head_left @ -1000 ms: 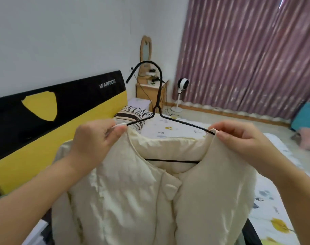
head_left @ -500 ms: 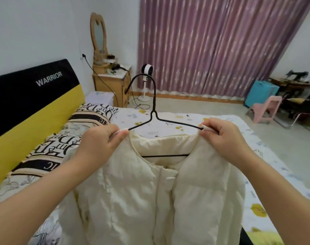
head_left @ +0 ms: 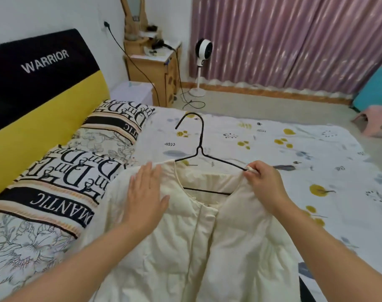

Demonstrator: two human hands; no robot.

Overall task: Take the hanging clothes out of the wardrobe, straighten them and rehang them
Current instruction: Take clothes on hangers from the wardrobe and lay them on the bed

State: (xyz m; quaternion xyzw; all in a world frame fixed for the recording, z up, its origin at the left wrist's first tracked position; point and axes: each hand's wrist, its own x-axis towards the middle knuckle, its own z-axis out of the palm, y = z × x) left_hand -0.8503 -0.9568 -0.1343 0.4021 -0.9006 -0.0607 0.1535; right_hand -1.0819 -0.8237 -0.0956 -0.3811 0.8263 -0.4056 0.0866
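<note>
Now that the cream jacket (head_left: pixel 207 247) lies down on the bed (head_left: pixel 283 153), it is no longer held up in the air like it was a moment ago. Half a second ago both hands pinched its shoulders. Now the left hand (head_left: pixel 145 197) has let go. It lies flat, fingers spread, on the jacket's left shoulder. The right hand (head_left: pixel 263 184) keeps its grip, pinching the other shoulder right where the black hanger (head_left: pixel 201 153) wire goes in.

I think this means the lifting-out part is done and the smoothing part has begun. Hanging it back up comes later.

The jacket rests on the near half of the bed, just beside the striped pillow (head_left: pixel 61 171) with big letters. Its long way runs from the person toward the far side of the bed. The collar points away from the person, toward the curtain (head_left: pixel 283 40). The bottom end comes toward the person and runs out of view. The hanger is inside the neck, and its hook sticks out past the collar, curling toward the pillow side.
</note>
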